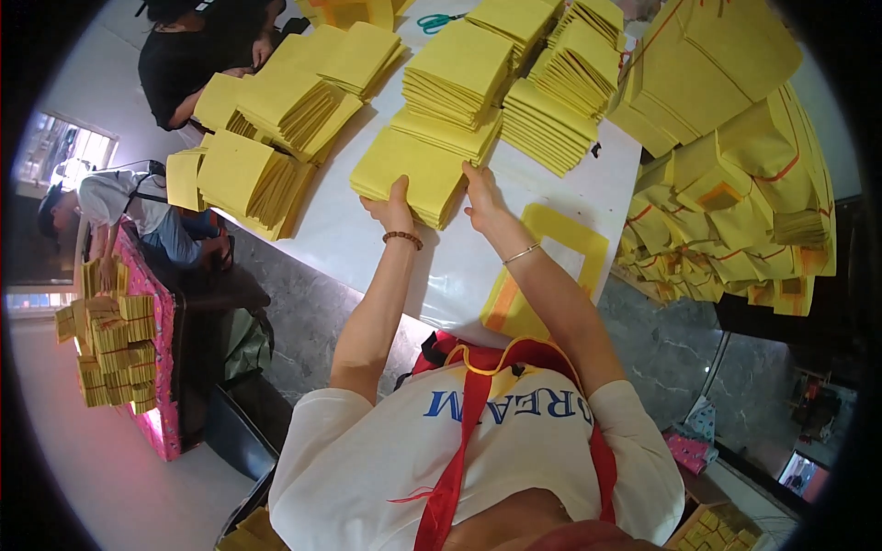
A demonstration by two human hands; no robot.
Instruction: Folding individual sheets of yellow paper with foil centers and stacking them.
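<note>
A thick stack of yellow paper lies at the near end of a row of similar stacks on the white table. My left hand grips its near left corner, thumb on top and fingers underneath. At its right edge, my right hand has its thumb and fingers bent against the sheets. Behind it, another yellow stack rises higher. By my right forearm, a flat yellow sheet with an orange and pale panel rests on the table.
More yellow stacks stand on the left, with others on the right. Teal scissors lie at the back. Large piles of yellow paper crowd the right side. One person works across the table; another is by a pink-covered table.
</note>
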